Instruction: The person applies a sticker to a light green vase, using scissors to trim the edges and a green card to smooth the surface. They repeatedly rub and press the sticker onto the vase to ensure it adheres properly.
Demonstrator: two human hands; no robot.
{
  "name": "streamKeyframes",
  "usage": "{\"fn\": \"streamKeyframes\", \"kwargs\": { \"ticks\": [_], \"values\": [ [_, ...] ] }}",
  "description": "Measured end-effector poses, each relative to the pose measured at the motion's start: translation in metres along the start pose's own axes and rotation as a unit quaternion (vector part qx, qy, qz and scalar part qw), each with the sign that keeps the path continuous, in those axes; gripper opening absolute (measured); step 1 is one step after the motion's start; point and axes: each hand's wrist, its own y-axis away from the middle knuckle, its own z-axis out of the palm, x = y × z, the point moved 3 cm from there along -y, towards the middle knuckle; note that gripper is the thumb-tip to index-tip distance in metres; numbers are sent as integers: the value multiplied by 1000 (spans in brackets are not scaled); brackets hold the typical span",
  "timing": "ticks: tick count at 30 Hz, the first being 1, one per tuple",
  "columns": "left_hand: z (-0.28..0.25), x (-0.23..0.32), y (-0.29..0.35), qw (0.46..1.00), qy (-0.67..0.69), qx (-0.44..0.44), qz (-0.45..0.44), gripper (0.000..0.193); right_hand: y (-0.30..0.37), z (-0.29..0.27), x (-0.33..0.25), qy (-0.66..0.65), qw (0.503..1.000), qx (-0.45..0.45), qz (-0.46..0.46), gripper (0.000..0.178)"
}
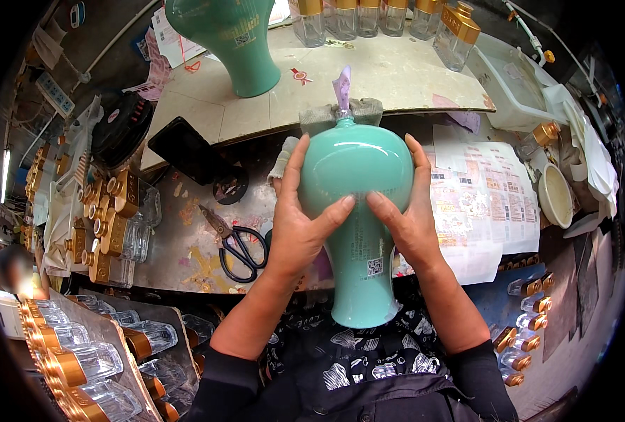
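A glossy celadon-green, vase-shaped bottle (pixel 357 165) lies between my two hands, its neck pointing away and its base toward me. My left hand (pixel 300 218) wraps its left shoulder, and my right hand (pixel 412 221) wraps the right one. Both thumbs press on the front, at a faint line of print. Below them, more small print and a square code show on the body. A twisted purple piece (pixel 342 88) sticks out of the neck. Behind the neck is a grey folded cloth (pixel 369 112). White cloth (pixel 282 158) shows beside my left fingers.
Another green bottle (pixel 258 70) stands on the raised board (pixel 369 77), with gold-topped glass bottles (pixel 456 39) behind. Black-handled scissors (pixel 239 246) and a propped phone (pixel 186 149) are at left. Printed sheets (pixel 485 211) and a white bowl (pixel 555 195) lie right. Racks of glass bottles (pixel 91 362) flank me.
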Motion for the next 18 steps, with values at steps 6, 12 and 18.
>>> {"fn": "streamKeyframes", "kwargs": {
  "ticks": [6, 12, 18],
  "values": [
    [-1, -2, -1, 1000, -5, 0, 9, 88, -1, 0, 3, -7, 1000, -1, -16, 102],
    [0, 0, -1, 1000, -5, 2, 9, 87, -2, 0, 2, -5, 1000, 0, -17, 102],
    [-1, -1, -1, 1000, -8, 1, 9, 86, -2, 0, 2, -1, 1000, 1, -8, 103]
  ]
}}
